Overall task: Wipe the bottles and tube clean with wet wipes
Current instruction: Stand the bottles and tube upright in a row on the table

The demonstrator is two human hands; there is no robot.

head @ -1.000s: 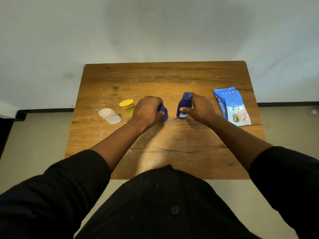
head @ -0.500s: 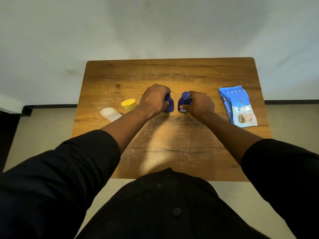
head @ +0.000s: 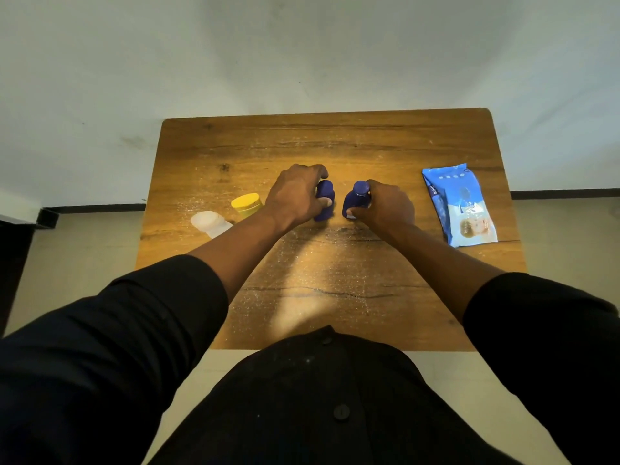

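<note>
At frame centre on the wooden table (head: 335,135), I see my left hand (head: 295,196) curled round one dark blue plastic bottle (head: 325,201), my right hand (head: 385,208) gripping the other blue bottle (head: 357,199); light blue wet wipes pack (head: 458,204) lies right

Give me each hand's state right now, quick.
Left hand: closed around the left blue bottle.
Right hand: closed around the right blue bottle.
</note>
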